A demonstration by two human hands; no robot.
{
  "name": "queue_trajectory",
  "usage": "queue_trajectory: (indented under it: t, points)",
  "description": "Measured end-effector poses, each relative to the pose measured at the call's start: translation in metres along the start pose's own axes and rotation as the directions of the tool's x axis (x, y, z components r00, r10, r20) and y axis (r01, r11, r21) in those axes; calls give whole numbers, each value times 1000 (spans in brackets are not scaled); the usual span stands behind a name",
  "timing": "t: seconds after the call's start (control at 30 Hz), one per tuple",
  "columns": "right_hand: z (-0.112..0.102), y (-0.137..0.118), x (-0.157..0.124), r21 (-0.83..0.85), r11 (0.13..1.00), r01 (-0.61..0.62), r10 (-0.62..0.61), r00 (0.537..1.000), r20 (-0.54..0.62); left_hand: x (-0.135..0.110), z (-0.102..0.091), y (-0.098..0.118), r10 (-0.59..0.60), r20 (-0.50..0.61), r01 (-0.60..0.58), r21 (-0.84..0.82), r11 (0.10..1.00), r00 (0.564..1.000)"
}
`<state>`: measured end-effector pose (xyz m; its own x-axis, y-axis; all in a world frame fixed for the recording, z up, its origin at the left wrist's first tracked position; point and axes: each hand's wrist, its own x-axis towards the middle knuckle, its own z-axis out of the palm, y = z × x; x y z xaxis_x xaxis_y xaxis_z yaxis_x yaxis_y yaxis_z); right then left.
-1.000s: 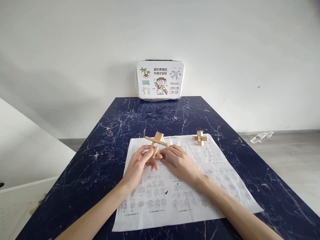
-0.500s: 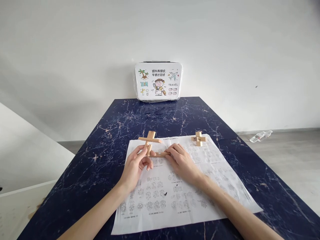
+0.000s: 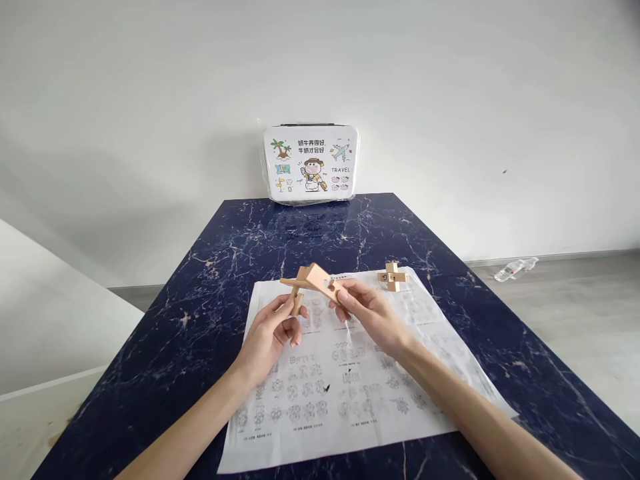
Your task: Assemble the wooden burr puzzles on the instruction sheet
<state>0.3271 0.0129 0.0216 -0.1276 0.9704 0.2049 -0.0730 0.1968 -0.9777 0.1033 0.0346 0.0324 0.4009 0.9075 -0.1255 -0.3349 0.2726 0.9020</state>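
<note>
Raised from the printed sheet point(image 3: 285, 448) since the earlier frame: one notched wooden bar point(image 3: 320, 277), now pinched between thumb and fingers of the right hand point(image 3: 373, 312). Left hand point(image 3: 265, 337): thumb and fingers pinching a wooden burr-puzzle assembly point(image 3: 299, 305), held just above its fingertips, left of the bar; the two overlap in view, contact not discernible. Cross-shaped wooden puzzle point(image 3: 392, 277): beyond the right hand, on the sheet's far right corner, atop a blue marbled desk point(image 3: 280, 240).
</note>
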Motion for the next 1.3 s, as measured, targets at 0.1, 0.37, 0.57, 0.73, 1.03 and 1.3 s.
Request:
queue_trajectory:
  t: [0.1, 0.37, 0.57, 0.73, 1.03, 1.3]
  points:
    - [5, -1, 0, 43, 999, -12, 11, 1000, 10, -2, 3, 0, -22, 50, 23, -20, 1000, 999]
    - [6, -1, -3, 7, 1000, -12, 12, 998, -58, -3, 0, 2, -67, 115, 70, -24, 997, 991]
    - [7, 7, -4, -28, 1000, -1, 0, 1000, -26, -5, -4, 0, -100, 250, 76, 104, 992, 963]
    - [7, 15, -3, -21, 999, -29, 28, 1000, -11, -11, 2, 3, -125, 322, 56, 214, 975, 938]
    - [5, 16, -3, -46, 999, -15, 15, 1000, 6, -9, -1, 4, -199, 371, 108, 251, 962, 907]
    - [9, 25, -8, -12, 999, 36, -36, 998, 49, -9, -2, -5, -100, 278, 38, 222, 974, 955]
